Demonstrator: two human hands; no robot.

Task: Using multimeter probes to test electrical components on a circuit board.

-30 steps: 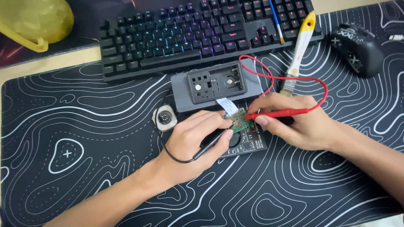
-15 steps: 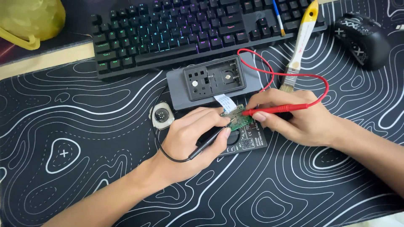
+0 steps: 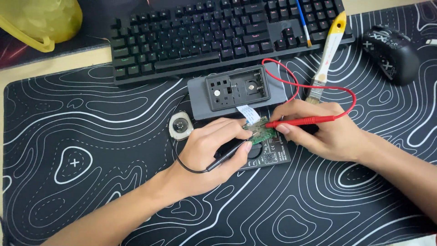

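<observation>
Probes in both hands on circuit board (image 3: 260, 131), keyboard (image 3: 227, 32) near

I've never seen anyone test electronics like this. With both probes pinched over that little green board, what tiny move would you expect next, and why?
Probably a small slide of the red probe tip to a neighbouring spot on the green circuit board. The right hand pinches it with its tip on the board, while the left hand steadies the black probe at the board's other edge, over the multimeter.

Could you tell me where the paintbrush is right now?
The paintbrush lies upper right in the head view, handle across the keyboard, bristles just above the right hand.
</observation>
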